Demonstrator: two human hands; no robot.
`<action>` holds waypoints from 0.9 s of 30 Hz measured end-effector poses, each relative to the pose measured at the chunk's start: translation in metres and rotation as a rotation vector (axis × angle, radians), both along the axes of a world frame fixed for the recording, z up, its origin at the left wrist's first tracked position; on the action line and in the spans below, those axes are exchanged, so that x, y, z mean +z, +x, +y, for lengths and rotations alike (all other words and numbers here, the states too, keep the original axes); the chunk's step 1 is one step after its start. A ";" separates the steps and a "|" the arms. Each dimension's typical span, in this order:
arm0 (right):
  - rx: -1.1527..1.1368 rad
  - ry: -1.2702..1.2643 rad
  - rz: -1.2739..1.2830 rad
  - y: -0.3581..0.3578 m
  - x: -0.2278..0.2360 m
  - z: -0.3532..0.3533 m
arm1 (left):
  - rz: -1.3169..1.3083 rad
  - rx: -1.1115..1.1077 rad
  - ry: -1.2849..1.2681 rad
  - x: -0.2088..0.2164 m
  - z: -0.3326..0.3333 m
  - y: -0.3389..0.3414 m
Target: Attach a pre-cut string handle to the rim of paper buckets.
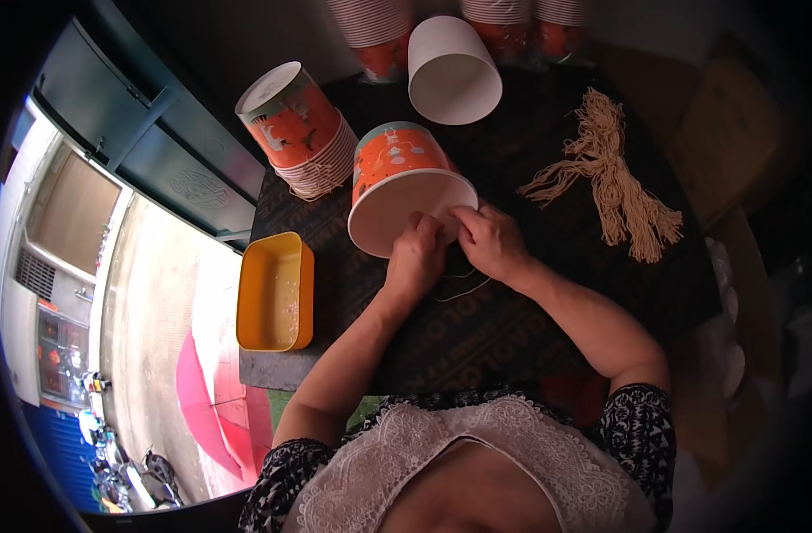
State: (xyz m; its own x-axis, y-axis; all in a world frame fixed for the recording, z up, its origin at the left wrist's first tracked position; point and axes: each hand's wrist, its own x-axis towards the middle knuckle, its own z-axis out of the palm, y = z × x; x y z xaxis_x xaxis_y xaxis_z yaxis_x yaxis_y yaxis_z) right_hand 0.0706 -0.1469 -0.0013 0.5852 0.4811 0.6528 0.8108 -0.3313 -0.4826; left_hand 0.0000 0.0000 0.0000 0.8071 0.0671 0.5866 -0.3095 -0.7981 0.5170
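An orange printed paper bucket [402, 158] lies tilted on the table, its white open mouth facing me. My left hand [417, 253] reaches into the mouth at the lower rim, fingers closed in a pinch; what sits between the fingertips is hidden. My right hand [493, 242] grips the right side of the rim, thumb on the inner side and fingers outside. Below the hands a thin pale string [464, 294] curves over the table; its upper end is lost behind the right hand.
A bundle of beige strings [609, 173] lies at the right. A yellow plastic box [246, 298] stands at the left edge of the dark table [513, 342]. Behind are a stack of orange buckets [298, 133], a white bucket [455, 71] on its side and wrapped bucket stacks [370, 27].
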 end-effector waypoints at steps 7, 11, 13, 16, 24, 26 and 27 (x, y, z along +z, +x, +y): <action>-0.005 -0.023 0.000 0.001 0.001 -0.002 | -0.022 -0.008 0.002 -0.004 0.000 0.001; -0.001 -0.013 0.025 0.001 0.001 -0.002 | -0.047 -0.067 0.035 -0.004 0.000 -0.001; 0.005 0.001 0.033 0.001 0.001 -0.002 | -0.032 -0.073 0.049 -0.003 0.000 -0.002; 0.008 -0.007 0.063 0.000 0.002 -0.003 | -0.014 -0.087 0.083 -0.001 0.000 -0.001; 0.007 -0.047 0.080 -0.002 0.006 -0.003 | 0.013 -0.099 0.014 0.000 0.005 0.002; 0.014 -0.029 0.060 -0.001 0.004 -0.003 | 0.036 -0.116 -0.005 -0.001 0.007 0.003; 0.015 -0.029 0.061 -0.001 0.004 -0.003 | 0.037 -0.116 -0.005 0.000 0.006 0.003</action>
